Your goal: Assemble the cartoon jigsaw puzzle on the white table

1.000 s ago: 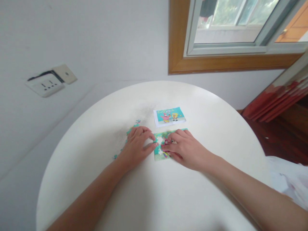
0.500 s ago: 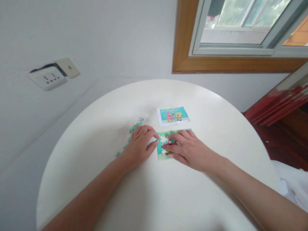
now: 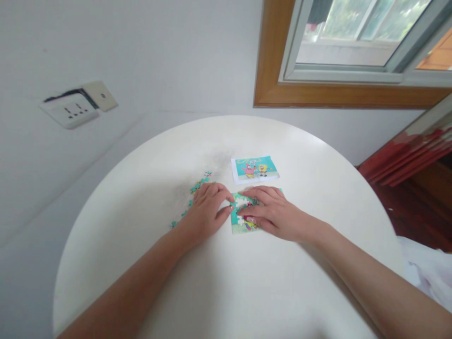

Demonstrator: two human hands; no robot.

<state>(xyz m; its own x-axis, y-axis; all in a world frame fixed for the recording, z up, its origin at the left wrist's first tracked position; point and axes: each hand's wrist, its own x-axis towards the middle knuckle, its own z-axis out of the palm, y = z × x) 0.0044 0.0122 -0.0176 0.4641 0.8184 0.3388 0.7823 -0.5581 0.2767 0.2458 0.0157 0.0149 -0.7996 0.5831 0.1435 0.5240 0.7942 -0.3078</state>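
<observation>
A small jigsaw puzzle point(image 3: 238, 230) in teal and green lies flat on the white round table, with a gap in its left half where white shows through. At its left edge, the thumb and forefinger of my left hand point(image 3: 211, 207) pinch close together on the border. My right hand point(image 3: 273, 209) rests over the puzzle's right part, fingers spread and pressed on it, hiding much of the picture. Loose puzzle pieces point(image 3: 195, 188) lie beside and partly behind my left hand.
Beyond the puzzle lies a printed picture card point(image 3: 256, 170) with cartoon figures. The round table point(image 3: 226, 292) stands against a wall with a socket point(image 3: 76, 112) at left and a wood-framed window point(image 3: 342, 96) at right. White cloth point(image 3: 427, 263) hangs at the right edge.
My right hand has shifted slightly away from me over the puzzle, its forefinger reaching nearer the top edge, uncovering more of the lower part. My left hand stays in place.
</observation>
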